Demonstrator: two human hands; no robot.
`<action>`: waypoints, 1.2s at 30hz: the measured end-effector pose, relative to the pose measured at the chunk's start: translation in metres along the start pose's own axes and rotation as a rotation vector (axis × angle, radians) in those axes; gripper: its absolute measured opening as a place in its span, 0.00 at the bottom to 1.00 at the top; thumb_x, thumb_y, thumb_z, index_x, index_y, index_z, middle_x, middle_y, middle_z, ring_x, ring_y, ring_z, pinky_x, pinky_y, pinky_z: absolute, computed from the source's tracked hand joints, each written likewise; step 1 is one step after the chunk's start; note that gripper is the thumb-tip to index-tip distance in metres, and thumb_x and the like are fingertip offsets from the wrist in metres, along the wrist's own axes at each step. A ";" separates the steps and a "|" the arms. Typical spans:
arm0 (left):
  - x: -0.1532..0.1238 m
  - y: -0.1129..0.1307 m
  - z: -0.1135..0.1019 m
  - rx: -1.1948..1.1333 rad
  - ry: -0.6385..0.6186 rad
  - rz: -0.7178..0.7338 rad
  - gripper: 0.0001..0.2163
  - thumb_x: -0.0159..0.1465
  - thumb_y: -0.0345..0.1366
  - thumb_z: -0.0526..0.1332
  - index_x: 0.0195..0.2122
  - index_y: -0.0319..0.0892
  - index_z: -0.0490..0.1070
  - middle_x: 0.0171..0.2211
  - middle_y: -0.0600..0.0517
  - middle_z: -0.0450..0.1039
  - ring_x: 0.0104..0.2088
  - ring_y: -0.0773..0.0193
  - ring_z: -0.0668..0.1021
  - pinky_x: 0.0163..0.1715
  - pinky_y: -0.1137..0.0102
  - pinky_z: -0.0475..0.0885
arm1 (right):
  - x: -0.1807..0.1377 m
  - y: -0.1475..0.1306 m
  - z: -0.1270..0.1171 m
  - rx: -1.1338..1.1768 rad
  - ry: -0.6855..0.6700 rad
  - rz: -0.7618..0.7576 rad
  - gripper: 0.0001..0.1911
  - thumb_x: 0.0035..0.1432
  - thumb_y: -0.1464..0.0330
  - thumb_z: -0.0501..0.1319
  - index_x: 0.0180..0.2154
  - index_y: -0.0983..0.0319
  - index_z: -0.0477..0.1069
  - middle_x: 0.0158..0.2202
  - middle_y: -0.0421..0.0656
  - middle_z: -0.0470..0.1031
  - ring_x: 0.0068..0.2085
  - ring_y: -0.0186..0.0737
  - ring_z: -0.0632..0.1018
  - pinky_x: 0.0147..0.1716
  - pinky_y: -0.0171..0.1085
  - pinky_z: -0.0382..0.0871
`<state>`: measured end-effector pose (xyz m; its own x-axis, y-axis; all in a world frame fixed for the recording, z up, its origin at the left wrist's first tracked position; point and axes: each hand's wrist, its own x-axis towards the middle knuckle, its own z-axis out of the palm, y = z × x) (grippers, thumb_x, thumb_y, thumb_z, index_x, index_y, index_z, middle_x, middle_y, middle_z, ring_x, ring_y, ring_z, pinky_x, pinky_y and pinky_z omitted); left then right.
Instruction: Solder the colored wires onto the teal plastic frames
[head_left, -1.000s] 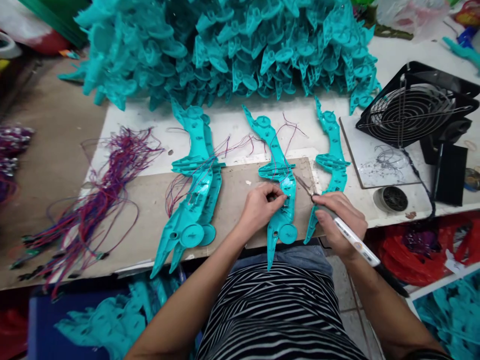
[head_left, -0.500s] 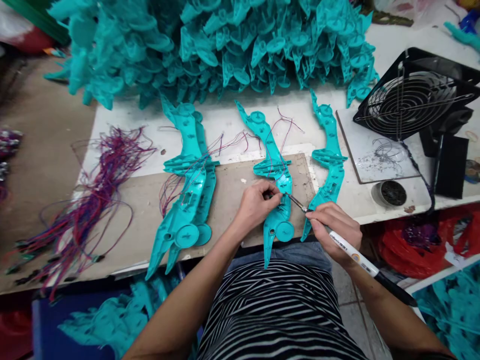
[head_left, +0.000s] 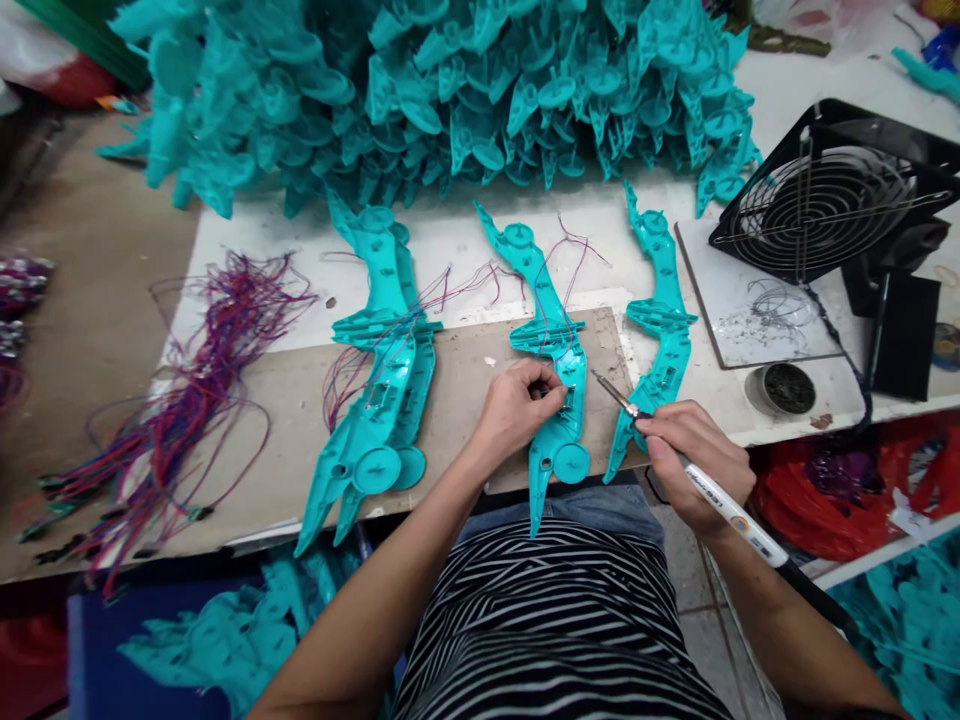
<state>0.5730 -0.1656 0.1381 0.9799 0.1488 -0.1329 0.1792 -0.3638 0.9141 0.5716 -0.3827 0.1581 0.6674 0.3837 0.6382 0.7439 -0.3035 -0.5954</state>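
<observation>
A teal plastic bow-shaped shell (head_left: 551, 345) lies on the bench in front of me, with thin red and purple wires (head_left: 568, 262) running along its upper part. My left hand (head_left: 517, 408) is over the shell's lower middle, fingers pinched on something small and dark that I cannot make out. In my right hand (head_left: 694, 465) is a soldering iron (head_left: 731, 508) with a white handle. Its metal tip points up and left, just right of the shell and apart from it. Another teal shell (head_left: 660, 320) lies to the right, its lower part beyond the iron.
Stacked teal shells (head_left: 390, 390) with wires lie on the left, beside a bundle of red and purple wires (head_left: 225, 370). A big teal pile (head_left: 450, 90) fills the back. At right are a black fan (head_left: 832, 195), a white board (head_left: 731, 315) and a small round tin (head_left: 784, 388).
My right hand has drawn the soldering iron away from the middle shell, to the right. My left hand stays pinched in the same place over the shell.
</observation>
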 end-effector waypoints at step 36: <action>-0.045 0.026 0.004 0.480 -0.010 0.006 0.29 0.60 0.33 0.60 0.63 0.38 0.57 0.53 0.38 0.69 0.54 0.46 0.74 0.53 0.54 0.72 | 0.011 0.087 0.014 -0.248 0.110 0.261 0.21 0.61 0.66 0.61 0.56 0.61 0.70 0.49 0.48 0.78 0.54 0.48 0.77 0.57 0.51 0.71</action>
<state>0.5336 -0.1849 0.1663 0.9814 0.1370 -0.1341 0.1913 -0.7483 0.6352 0.6430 -0.3930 0.1068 0.8255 0.1734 0.5372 0.5248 -0.5862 -0.6172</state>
